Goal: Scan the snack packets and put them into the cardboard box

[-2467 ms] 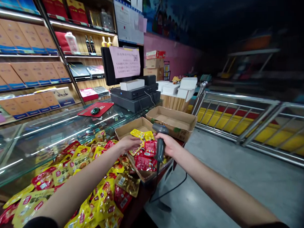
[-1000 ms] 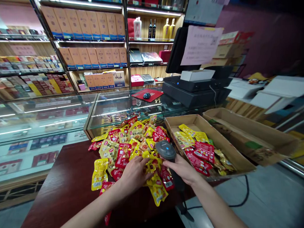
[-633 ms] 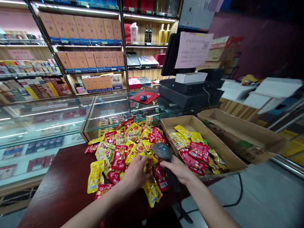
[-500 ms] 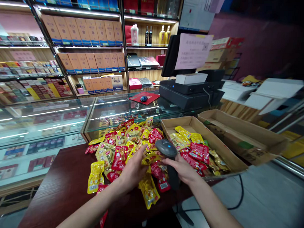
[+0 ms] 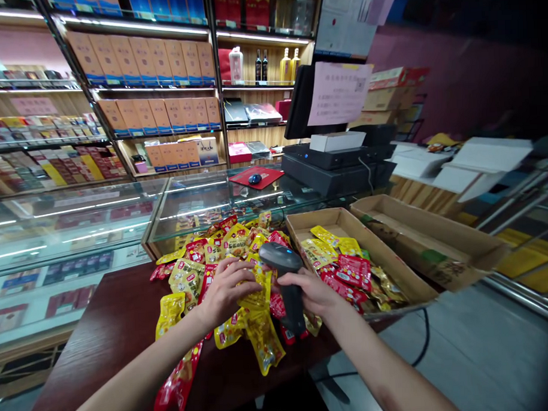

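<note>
My right hand (image 5: pixel 313 293) is wrapped round the handle of a dark grey barcode scanner (image 5: pixel 289 277), its head leaning left above the pile. Close to the scanner, my left hand (image 5: pixel 229 288) has its fingers curled over the left side of a yellow snack packet (image 5: pixel 261 290); its thumb is hidden. Red and yellow snack packets lie heaped under and around both hands. One yellow packet (image 5: pixel 265 343) lies below my left hand, and a long red packet (image 5: pixel 179 376) is near my left forearm. Another yellow packet (image 5: pixel 170 314) sits at the pile's left edge.
To the right stands an open cardboard box (image 5: pixel 395 264) with packets inside, and behind it another cardboard tray (image 5: pixel 446 241). A glass display counter (image 5: pixel 193 199) borders the dark red table (image 5: pixel 107 331). A monitor (image 5: pixel 300 102) and a mouse (image 5: pixel 255 178) are farther back. A cable (image 5: pixel 426 338) hangs at right.
The scanner has shifted left and tilted in my right hand. My left hand has drawn back slightly left and turned knuckles-up over the yellow packet. The red packet near my left forearm shows more.
</note>
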Demonstrator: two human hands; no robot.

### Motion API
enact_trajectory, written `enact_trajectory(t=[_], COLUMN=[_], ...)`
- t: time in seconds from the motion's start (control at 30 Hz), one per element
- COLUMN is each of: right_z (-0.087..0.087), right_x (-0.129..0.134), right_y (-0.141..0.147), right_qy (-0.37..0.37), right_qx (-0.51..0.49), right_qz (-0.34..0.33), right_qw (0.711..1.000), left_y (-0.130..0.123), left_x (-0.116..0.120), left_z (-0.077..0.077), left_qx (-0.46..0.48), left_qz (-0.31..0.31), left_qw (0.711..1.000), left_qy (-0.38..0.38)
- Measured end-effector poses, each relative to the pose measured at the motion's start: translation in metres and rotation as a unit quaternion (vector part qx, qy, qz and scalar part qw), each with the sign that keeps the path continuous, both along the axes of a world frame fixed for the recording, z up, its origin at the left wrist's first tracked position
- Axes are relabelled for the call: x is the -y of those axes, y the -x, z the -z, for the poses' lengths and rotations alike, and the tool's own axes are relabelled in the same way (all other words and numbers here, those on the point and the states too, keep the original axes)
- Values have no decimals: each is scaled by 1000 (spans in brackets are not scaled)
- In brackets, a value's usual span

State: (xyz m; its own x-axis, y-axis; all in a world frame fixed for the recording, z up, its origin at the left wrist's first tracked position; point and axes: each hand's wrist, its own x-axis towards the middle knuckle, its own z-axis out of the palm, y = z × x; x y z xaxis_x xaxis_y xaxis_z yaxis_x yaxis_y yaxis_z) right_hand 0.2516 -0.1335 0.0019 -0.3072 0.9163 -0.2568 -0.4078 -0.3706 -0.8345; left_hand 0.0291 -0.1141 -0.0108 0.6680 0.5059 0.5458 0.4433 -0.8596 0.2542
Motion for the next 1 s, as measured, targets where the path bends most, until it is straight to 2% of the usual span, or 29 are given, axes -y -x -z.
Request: enact_trajectory(t=[0.1, 0.17, 0.2, 0.23, 0.3, 0.37, 0.4, 0.5, 0.57, 0.6, 0.7, 0.83, 0.9, 1.0], right_z=[-1, -2, -2, -2, -1, 0, 0, 1, 0, -1, -1, 1, 1, -4], right_x=[-6, -11, -12, -14, -17, -19, -19, -18, -16, -15, -10, -6, -9, -19], right_y=[1, 1, 1, 2, 5, 10, 12, 17, 19, 20, 24, 28, 25, 14], right_qy=[-11, 1, 10, 18, 27, 27, 27, 24, 19, 19, 20, -6, -29, -66], right_qx=[-35, -67, -82, -97, -126, -152, -163, -188, -194, -191, -175, -141, -109, -47], right_qz=[3, 6, 11, 20, 44, 72, 83, 101, 106, 110, 119, 86, 76, 70], right_qw=[999, 998, 997, 995, 991, 985, 983, 977, 975, 975, 977, 986, 991, 994], left_y=[-3, -8, -11, -15, -22, -28, -30, -33, -34, -35, -38, -36, -28, -10], left_x=[-3, -7, -9, -11, -13, -12, -12, -9, -9, -9, -13, -26, -34, -45], left_z=[1, 3, 5, 7, 14, 20, 22, 19, 12, 8, 2, 2, 1, -8], left_qx=[67, 161, 221, 280, 363, 388, 393, 462, 522, 539, 565, 607, 586, 483], left_qz=[-14, -64, -100, -134, -162, -121, -86, -37, -41, -35, 2, -80, -93, -74], left_qw=[998, 983, 963, 929, 821, 701, 654, 552, 501, 484, 471, 466, 492, 566], left_qy=[-3, 57, 118, 203, 409, 586, 641, 693, 689, 688, 678, 638, 637, 664])
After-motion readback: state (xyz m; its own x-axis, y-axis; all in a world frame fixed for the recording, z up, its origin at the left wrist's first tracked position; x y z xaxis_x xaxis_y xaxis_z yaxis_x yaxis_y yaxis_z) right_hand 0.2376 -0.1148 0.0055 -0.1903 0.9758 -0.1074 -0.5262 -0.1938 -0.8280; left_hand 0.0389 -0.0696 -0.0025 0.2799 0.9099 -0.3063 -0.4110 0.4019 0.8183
